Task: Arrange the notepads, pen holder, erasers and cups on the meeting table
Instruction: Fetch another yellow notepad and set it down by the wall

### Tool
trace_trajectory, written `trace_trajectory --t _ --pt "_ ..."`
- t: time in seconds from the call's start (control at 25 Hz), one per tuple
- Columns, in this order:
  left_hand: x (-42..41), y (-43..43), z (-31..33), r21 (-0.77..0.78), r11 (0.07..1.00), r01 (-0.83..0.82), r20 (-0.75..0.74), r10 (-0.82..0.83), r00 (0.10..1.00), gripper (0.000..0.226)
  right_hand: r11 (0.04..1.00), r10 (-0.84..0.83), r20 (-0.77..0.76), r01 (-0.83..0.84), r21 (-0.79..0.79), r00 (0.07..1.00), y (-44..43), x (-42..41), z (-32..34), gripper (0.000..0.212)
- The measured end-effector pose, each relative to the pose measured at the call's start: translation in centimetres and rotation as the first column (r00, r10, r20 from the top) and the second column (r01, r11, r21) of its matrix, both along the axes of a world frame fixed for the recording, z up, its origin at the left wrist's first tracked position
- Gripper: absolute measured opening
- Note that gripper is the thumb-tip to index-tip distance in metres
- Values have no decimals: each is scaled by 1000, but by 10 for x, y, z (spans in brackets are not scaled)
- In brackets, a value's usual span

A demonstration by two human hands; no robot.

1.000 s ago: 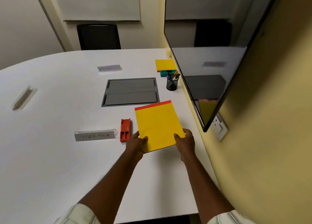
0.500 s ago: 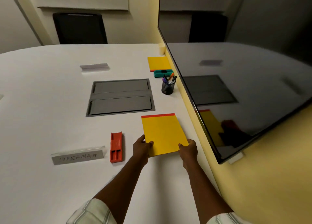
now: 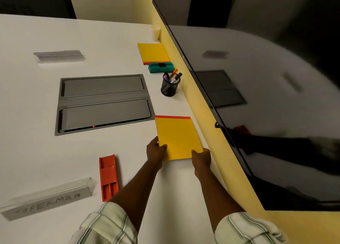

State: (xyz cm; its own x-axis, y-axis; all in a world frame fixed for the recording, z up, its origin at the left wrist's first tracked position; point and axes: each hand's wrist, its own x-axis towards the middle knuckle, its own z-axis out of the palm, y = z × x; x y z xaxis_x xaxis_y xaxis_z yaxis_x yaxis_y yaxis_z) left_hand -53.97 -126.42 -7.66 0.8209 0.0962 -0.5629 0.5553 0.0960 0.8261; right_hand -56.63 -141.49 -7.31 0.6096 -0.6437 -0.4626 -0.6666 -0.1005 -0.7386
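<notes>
A yellow notepad (image 3: pixel 177 137) with a red top strip lies on the white meeting table (image 3: pixel 36 151), close to the yellow wall. My left hand (image 3: pixel 155 149) grips its near left corner and my right hand (image 3: pixel 201 156) grips its near right corner. A second yellow notepad (image 3: pixel 153 53) lies farther back. A teal eraser (image 3: pixel 161 67) sits just in front of that pad. A black mesh pen holder (image 3: pixel 170 86) with several pens stands between the two pads. A red eraser (image 3: pixel 108 176) lies left of my left arm. A pale cup (image 3: pixel 156 33) stands at the far wall.
A grey recessed cable box (image 3: pixel 103 102) is set in the table's middle. A clear name plate reading SUPERMAN (image 3: pixel 47 197) stands at the near left, another name plate (image 3: pixel 58 56) at the far left. A large dark screen (image 3: pixel 257 96) hangs on the right wall, over the table's edge.
Both hands carried the yellow notepad down and toward the wall, and it now lies flat on the table. The camera moved closer and tilted down.
</notes>
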Motion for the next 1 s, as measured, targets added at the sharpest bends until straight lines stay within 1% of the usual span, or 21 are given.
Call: trace_trajectory --t 0.12,0.24,0.44,0.56,0.68,0.8,0.92,1.0 --pt "13 -6 -6 89 995 38 24 -40 999 43 1000 -19 -18 18 -12 1000 -5 12 -8 58" --pt "22 -10 -12 177 979 99 7 -101 995 43 998 -55 -33 54 -22 998 -9 20 -14 59" --pt "26 -16 -24 250 945 211 -5 -217 976 44 996 -80 -42 78 -48 996 -20 25 -19 61" --pt "26 -19 -28 292 911 291 -30 -296 955 46 992 -88 -63 82 -94 994 -22 25 -22 62" --pt "24 -23 -28 348 857 379 -57 -384 921 46 987 -47 -60 37 -156 997 -17 22 -25 65" --pt "23 -26 -25 399 785 473 -121 -466 876 60 979 -6 -72 -8 -203 997 -11 20 -27 68" --pt "20 -29 -26 440 733 518 -137 -516 846 65 973 16 -116 -42 -228 993 -3 18 -23 66" --pt "17 -30 -25 450 720 528 -127 -534 836 66 964 34 -132 -68 -258 991 5 15 -20 63"
